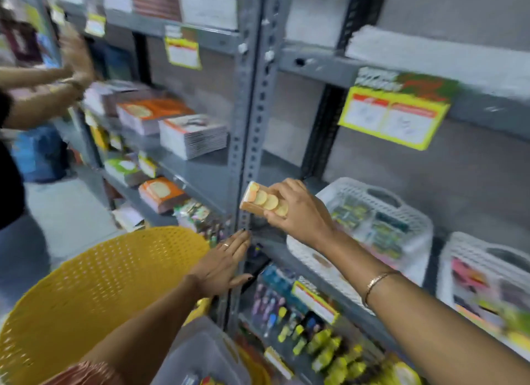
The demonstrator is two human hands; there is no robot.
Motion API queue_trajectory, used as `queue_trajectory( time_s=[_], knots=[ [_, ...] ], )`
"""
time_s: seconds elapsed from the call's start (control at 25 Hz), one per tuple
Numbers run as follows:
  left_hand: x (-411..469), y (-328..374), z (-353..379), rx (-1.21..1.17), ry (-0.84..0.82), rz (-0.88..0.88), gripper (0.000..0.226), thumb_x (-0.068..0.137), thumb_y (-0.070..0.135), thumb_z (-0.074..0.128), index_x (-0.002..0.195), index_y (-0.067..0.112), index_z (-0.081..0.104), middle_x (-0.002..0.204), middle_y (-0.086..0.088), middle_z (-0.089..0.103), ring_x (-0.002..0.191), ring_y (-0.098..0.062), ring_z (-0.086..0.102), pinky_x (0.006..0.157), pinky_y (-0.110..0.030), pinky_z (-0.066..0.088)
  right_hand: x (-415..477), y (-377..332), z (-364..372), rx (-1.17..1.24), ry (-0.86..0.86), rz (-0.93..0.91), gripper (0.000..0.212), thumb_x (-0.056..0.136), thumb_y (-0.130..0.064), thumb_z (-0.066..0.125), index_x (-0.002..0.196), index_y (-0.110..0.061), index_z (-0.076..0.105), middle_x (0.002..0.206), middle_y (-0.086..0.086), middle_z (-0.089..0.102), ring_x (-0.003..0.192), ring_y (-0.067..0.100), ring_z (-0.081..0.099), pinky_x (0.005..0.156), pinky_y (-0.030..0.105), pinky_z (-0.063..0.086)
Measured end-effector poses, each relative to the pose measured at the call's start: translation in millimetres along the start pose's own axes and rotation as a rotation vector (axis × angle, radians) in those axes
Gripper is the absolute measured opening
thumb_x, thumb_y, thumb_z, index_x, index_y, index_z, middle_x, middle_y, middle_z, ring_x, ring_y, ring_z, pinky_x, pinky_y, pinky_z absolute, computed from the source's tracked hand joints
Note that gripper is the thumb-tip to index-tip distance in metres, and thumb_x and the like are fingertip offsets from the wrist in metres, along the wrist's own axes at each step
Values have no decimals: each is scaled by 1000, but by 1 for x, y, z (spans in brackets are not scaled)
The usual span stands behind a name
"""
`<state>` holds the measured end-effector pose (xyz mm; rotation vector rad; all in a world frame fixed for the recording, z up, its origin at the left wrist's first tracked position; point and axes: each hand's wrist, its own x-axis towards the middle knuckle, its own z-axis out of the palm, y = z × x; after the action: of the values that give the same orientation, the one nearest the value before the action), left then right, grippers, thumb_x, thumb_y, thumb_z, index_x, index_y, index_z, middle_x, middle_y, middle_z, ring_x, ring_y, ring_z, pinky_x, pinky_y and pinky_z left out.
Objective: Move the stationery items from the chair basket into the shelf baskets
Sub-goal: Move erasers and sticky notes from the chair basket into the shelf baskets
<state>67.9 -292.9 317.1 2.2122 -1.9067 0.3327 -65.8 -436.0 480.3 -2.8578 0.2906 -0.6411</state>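
My right hand (298, 209) grips a small orange pack with pale round shapes on it (259, 198), held in the air in front of the grey shelf upright, just left of a white shelf basket (401, 212) that holds several packets. A second white basket (470, 252) with colourful items stands further right on the same shelf. My left hand (222, 265) is flat and empty, fingers together and stretched toward the upright (249, 126). Below it is the back of a yellow perforated chair (94, 287). A grey bin with stationery (206, 356) shows at the bottom edge.
Stacks of notebooks (192, 135) lie on the left shelves. Hanging packs of pens and highlighters (301, 327) fill the lower shelf. Yellow price tags (393, 118) hang from shelf edges. Another person's arms (57, 80) reach up to the shelves at the far left.
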Motion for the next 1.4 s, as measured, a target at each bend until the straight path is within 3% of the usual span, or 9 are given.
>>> queue_trajectory(
  time_s=[0.12,0.2,0.28,0.44,0.64,0.92,1.08,1.24,1.4],
  knots=[
    [52,14,2,14,3,93,82,81,61,42,130,-5,46,135,-22,47,124,-33,45,103,-36,32,-28,46,-37,-90,27,164,40,75,-41,63,105,-15,57,106,7,58,106,27,52,82,40,47],
    [74,13,11,-15,-59,88,92,76,68,43,134,-4,42,138,-20,45,126,-32,44,100,-41,40,-52,72,-52,-158,-23,308,55,73,-57,54,109,-16,56,112,6,58,111,26,51,83,38,47],
    [86,9,22,-35,-104,84,102,71,74,44,139,-2,36,144,-17,38,131,-28,36,104,-42,35,-81,94,-58,-206,-101,439,69,69,-65,43,116,-16,54,119,6,56,113,24,50,82,35,46],
    [96,9,34,-58,-98,82,104,71,72,55,142,-1,32,145,-16,36,132,-28,34,107,-40,27,-122,119,-48,-202,-249,580,54,79,-45,59,122,-13,51,125,12,53,118,30,49,86,36,46],
    [95,12,38,-69,-2,73,95,69,62,70,135,0,43,137,-17,47,123,-30,46,101,-43,36,-138,119,-31,-163,-391,583,67,80,-49,57,136,-18,37,146,10,37,131,26,38,96,37,43],
    [95,14,36,-65,-3,78,96,72,63,66,138,1,38,140,-17,43,128,-29,40,107,-38,25,-139,124,-26,-110,-510,599,74,79,-52,59,134,-14,25,123,14,58,104,29,57,74,35,47],
    [94,15,37,-72,-13,60,98,76,67,57,144,4,27,148,-14,33,135,-26,29,112,-36,17,-138,125,-29,-127,-511,583,79,78,-47,63,136,-12,23,128,14,54,111,29,53,80,35,46],
    [93,16,36,-78,-11,61,98,75,65,61,143,3,29,146,-15,35,133,-27,32,111,-37,17,-138,123,-30,-161,-544,575,73,81,-43,62,134,-9,25,121,17,56,105,30,54,68,29,34],
    [94,16,37,-72,-28,62,97,73,65,62,142,3,32,145,-15,37,132,-27,34,110,-38,20,-138,122,-30,-173,-542,569,71,82,-45,60,132,-7,27,122,18,55,106,31,53,69,27,30]
  ],
)
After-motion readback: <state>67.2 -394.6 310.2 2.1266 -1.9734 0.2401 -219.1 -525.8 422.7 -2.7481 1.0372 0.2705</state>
